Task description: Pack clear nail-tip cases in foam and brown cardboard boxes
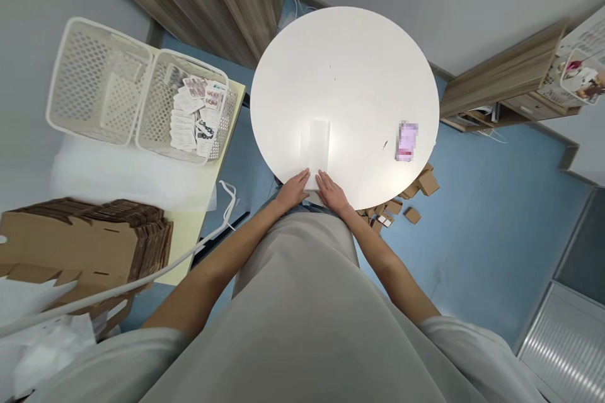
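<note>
A long white strip of thin material point(317, 150) lies flat on the round white table point(350, 56), running away from me. My left hand point(294, 189) rests flat at the strip's near end on its left side, fingers stretched out. My right hand point(333, 192) lies flat at the near end on the right side, fingers also extended. Both hands press on the strip's near edge at the table's front rim.
A pink packet point(406, 141) lies at the table's right. Small cardboard boxes point(410, 194) are scattered on the blue floor. On a yellow side table at the left stand two white baskets, one empty point(97, 79) and one with cards point(191, 114). A stack of flat cardboard point(87, 236) lies nearer.
</note>
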